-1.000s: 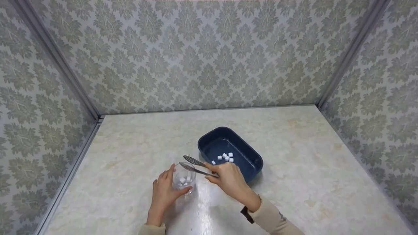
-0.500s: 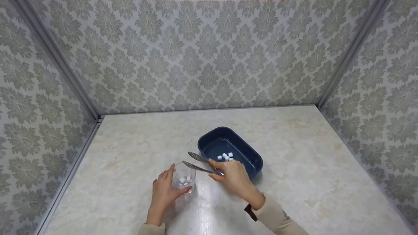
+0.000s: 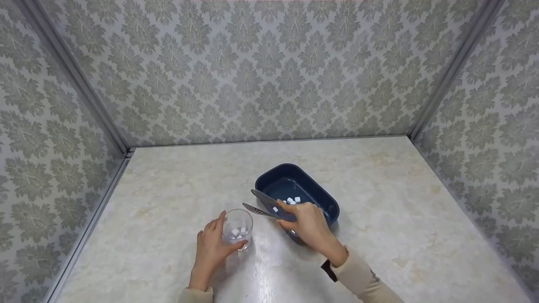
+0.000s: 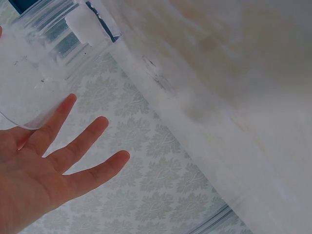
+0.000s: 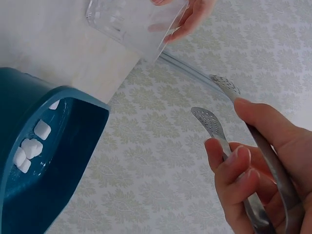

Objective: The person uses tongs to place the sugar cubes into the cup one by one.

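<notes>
My left hand (image 3: 210, 248) holds a clear drinking glass (image 3: 248, 223) upright on the table, thumb on the near side and fingertip at the far rim. Several white cubes (image 3: 236, 232) lie in its bottom. Metal tongs (image 5: 207, 119) are held in my right hand (image 3: 311, 225), between thumb and fingers. Their perforated tips stand apart, with nothing between them in the right wrist view. In the head view they overlap the left rim of a dark blue rectangular tub (image 3: 322, 193). White cubes (image 5: 31, 147) lie in the tub, partly hidden by my right hand in the head view.
The pale marbled table (image 3: 168, 185) runs back to a patterned wall (image 3: 269, 75). Side walls (image 3: 497, 126) with the same pattern stand left and right. The tub sits right of the glass, a short gap between them.
My right hand has moved right and slightly away from the glass with the tongs, whose tips have left the glass for the tub's left rim. My left hand and the glass stay put.
</notes>
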Demonstrator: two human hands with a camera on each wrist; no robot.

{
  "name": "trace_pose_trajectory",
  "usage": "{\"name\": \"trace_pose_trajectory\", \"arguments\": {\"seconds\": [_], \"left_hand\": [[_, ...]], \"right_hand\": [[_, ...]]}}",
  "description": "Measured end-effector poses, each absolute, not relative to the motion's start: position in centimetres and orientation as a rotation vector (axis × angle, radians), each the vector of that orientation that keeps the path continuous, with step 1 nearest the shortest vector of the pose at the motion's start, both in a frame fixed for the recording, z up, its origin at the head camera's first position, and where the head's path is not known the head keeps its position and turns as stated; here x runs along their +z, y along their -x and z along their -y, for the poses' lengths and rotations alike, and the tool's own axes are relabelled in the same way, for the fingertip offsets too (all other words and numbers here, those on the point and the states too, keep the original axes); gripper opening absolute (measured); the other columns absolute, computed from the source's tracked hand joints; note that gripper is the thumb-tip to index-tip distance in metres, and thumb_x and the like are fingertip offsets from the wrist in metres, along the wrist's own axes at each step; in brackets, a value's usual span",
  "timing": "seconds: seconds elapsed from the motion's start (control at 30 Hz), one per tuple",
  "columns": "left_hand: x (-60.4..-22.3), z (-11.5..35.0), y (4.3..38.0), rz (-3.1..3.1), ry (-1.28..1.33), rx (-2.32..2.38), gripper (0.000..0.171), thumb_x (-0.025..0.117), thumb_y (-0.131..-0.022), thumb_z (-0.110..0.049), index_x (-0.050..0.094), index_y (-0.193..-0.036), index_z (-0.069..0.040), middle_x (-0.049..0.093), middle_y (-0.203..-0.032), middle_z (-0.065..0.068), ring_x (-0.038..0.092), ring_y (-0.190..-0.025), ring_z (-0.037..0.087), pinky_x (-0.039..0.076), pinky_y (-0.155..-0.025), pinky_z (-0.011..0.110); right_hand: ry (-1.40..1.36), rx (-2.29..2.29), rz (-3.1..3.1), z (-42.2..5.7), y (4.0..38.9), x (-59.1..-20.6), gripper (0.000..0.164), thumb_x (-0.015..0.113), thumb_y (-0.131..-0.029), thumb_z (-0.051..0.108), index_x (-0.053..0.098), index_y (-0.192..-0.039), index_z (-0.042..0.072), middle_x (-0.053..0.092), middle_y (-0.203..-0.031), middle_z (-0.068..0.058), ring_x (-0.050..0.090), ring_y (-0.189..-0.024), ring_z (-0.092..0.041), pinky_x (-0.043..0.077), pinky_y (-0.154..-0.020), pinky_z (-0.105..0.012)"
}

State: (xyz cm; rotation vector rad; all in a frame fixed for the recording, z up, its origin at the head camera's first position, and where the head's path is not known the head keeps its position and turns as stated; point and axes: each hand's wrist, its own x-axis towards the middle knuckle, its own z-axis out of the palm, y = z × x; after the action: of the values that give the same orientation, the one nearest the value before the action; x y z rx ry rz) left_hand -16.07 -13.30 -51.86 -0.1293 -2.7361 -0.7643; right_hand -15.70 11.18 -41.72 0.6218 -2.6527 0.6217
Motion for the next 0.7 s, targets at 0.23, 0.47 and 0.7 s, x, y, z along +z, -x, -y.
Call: {"name": "trace_pose_trajectory", "arguments": {"seconds": [0.23,0.47,0.7], "left_hand": [[-51.7,13.3,16.1,2.761,0.116,-0.761,0.098,0.075,-0.055,-0.055,0.041,-0.132,-0.006,0.059,-0.116,0.011,0.051,-0.111,0.032,0.035,-0.086,0.058],[-51.7,13.3,16.1,2.761,0.115,-0.750,0.097,0.075,-0.055,-0.055,0.041,-0.131,-0.006,0.059,-0.116,0.010,0.051,-0.111,0.032,0.036,-0.086,0.058],[-51.6,13.2,16.2,2.770,0.114,-0.742,0.098,0.075,-0.055,-0.055,0.041,-0.132,-0.006,0.059,-0.116,0.010,0.051,-0.111,0.033,0.036,-0.086,0.058]], "right_hand": [[-0.610,0.627,2.662,-12.0,16.0,-41.7,0.044,0.070,-0.072,0.035,0.064,-0.112,0.019,0.071,-0.090,0.003,0.064,-0.064,-0.010,0.031,-0.044,-0.016],[-0.542,0.580,2.681,-12.8,16.4,-41.6,0.045,0.070,-0.072,0.038,0.063,-0.113,0.022,0.071,-0.083,0.003,0.058,-0.054,-0.006,0.022,-0.041,-0.016],[-0.509,0.540,2.657,-13.6,17.0,-41.8,0.046,0.072,-0.069,0.038,0.064,-0.111,0.021,0.069,-0.071,0.002,0.043,-0.046,-0.001,0.027,-0.043,-0.017]]}}
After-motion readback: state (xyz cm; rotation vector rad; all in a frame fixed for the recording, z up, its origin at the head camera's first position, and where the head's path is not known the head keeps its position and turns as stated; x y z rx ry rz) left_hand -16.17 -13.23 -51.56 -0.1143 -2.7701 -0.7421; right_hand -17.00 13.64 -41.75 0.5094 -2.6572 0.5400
